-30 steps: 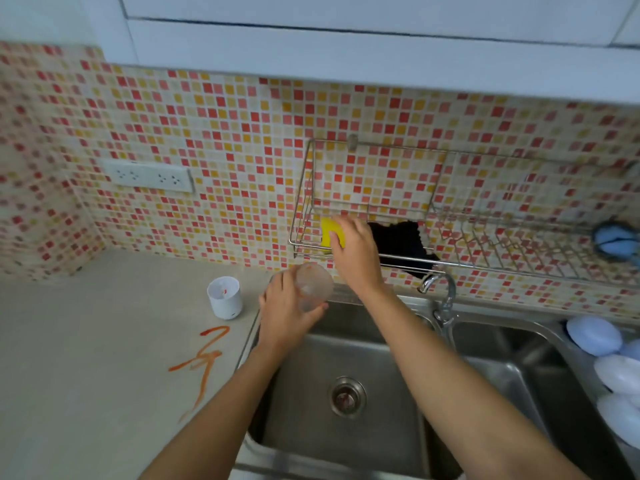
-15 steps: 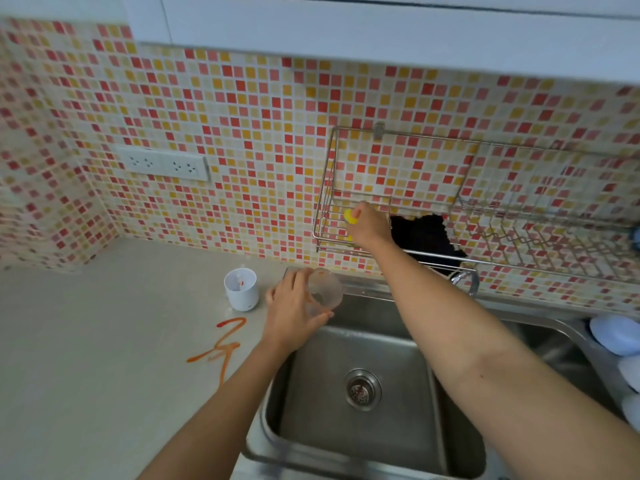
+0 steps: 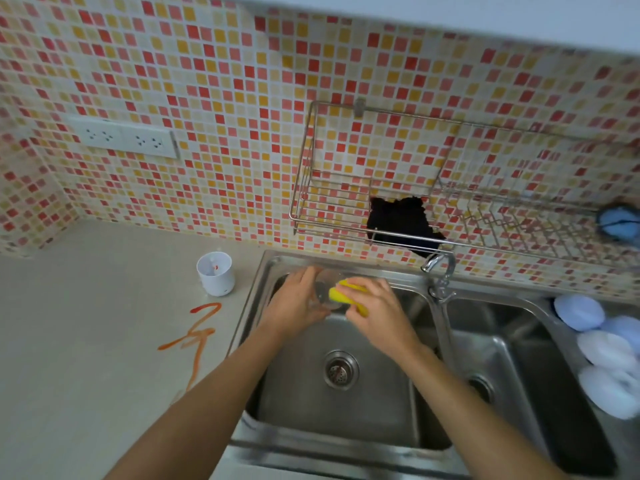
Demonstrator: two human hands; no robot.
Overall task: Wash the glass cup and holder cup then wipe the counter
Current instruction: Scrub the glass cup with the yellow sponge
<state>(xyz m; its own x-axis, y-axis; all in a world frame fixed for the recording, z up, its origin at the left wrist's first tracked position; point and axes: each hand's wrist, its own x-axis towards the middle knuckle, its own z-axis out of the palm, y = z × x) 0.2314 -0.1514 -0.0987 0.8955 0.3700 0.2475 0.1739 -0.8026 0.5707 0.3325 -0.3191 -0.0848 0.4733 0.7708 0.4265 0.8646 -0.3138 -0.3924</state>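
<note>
Left hand (image 3: 298, 303) over sink (image 3: 346, 441) back edge, fingers curled round glass (image 3: 323, 294); right hand (image 3: 375, 313) just right of it, fingers clamped on yellow sponge (image 3: 341, 295), sponge touching glass mouth; white cup (image 3: 214, 273) upright on surface (image 3: 86, 341), well left of left fingers; orange smear (image 3: 195, 336) near it; black cloth (image 3: 401, 221) in rack (image 3: 332, 216) beyond right fingers, by tap (image 3: 440, 268).

wire rack (image 3: 346, 202) on tiled wall | black cloth (image 3: 398, 220) in rack | wall socket (image 3: 124, 137) left
</note>
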